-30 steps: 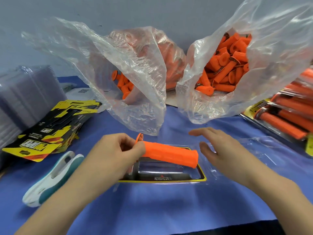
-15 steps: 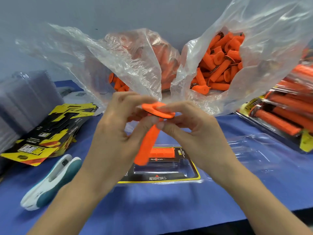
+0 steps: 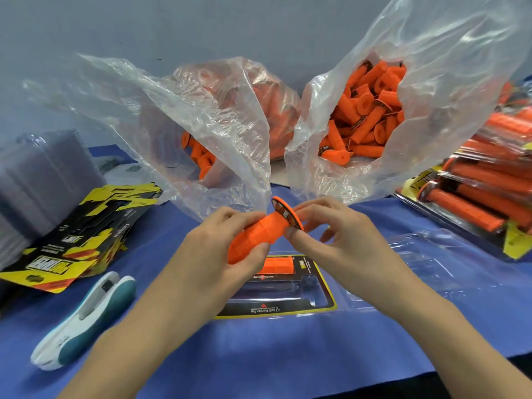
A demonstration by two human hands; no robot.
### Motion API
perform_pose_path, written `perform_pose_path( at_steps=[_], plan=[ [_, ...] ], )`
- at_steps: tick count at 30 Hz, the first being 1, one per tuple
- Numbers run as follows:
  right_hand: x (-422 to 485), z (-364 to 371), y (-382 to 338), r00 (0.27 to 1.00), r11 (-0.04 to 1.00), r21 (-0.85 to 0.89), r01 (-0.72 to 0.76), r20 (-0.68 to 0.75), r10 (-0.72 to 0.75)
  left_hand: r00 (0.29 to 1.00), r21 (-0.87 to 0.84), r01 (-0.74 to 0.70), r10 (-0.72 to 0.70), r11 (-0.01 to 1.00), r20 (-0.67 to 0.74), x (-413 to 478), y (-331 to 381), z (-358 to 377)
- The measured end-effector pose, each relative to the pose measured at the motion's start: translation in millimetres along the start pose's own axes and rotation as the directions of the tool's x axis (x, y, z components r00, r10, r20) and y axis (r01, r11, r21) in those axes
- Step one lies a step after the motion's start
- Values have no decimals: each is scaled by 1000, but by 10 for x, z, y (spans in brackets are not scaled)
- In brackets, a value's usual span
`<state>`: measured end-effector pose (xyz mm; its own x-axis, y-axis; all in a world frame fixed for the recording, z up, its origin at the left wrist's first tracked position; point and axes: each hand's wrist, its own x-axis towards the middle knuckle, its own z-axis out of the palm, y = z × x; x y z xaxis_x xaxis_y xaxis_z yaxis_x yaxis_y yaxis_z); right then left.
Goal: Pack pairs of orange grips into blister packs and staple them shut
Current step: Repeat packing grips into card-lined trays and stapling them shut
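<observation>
Holding an orange grip (image 3: 256,240) above the open blister pack (image 3: 331,301), the left hand (image 3: 213,249) is wrapping round its body while the right hand (image 3: 342,243) is pinching its wide end. The stapler (image 3: 86,318) is lying to the left, near the front edge of the blue counter (image 3: 259,358), apart from the pack.

The open blister pack (image 3: 326,299) lies on the table (image 3: 259,358) with one grip (image 3: 277,264) in it. Just above it, the left hand (image 3: 218,251) and right hand (image 3: 342,240) hold a second grip (image 3: 253,240). Left of the pack lies a stapler (image 3: 86,318); further left and behind, a pile of cards (image 3: 77,234) and a stack of shells (image 3: 43,174). Behind the pack stand a left bag (image 3: 224,125) and a right bag (image 3: 374,110) of grips. Right of it lie filled packs (image 3: 483,197).
</observation>
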<state>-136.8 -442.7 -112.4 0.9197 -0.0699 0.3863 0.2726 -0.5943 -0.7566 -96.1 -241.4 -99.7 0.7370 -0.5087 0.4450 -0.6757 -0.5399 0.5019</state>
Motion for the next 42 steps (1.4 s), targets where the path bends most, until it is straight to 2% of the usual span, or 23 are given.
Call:
perform_pose_path(
  at_steps=[4, 7, 10, 12, 20, 25, 32, 39, 42],
  plan=[
    [-20, -18, 74, 997, 993, -118, 8, 81, 2, 995, 91, -9, 0, 996, 96, -2, -64, 18],
    [-15, -136, 93, 984, 999, -27, -18, 179, 23, 991, 132, -31, 13, 991, 137, 10, -91, -3],
    [2, -256, 164, 994, 990, 108, -90, 69, 83, 979, 136, -76, 48, 988, 199, 1, -107, -3],
    [9, -270, 217, 992, 988, 85, -127, 2, 128, 963, 160, -118, 74, 980, 257, -12, -86, 33],
    [-5, -107, 276, 991, 995, -55, -87, 97, 93, 916, 201, -200, 110, 959, 385, -81, -18, 199],
    [-2, -97, 301, 993, 995, -82, -64, 93, 72, 904, 245, -225, 108, 943, 414, -118, -31, 269],
    [-18, -98, 312, 989, 990, -133, -42, 138, 60, 899, 202, -222, 119, 954, 422, -164, -82, 325],
    [-67, -142, 345, 921, 920, -369, 130, 389, 26, 900, 185, -220, 126, 958, 417, -213, -122, 349],
    [-94, -125, 371, 904, 915, -375, 149, 427, 27, 903, 194, -229, 134, 954, 409, -244, -136, 345]
  ],
)
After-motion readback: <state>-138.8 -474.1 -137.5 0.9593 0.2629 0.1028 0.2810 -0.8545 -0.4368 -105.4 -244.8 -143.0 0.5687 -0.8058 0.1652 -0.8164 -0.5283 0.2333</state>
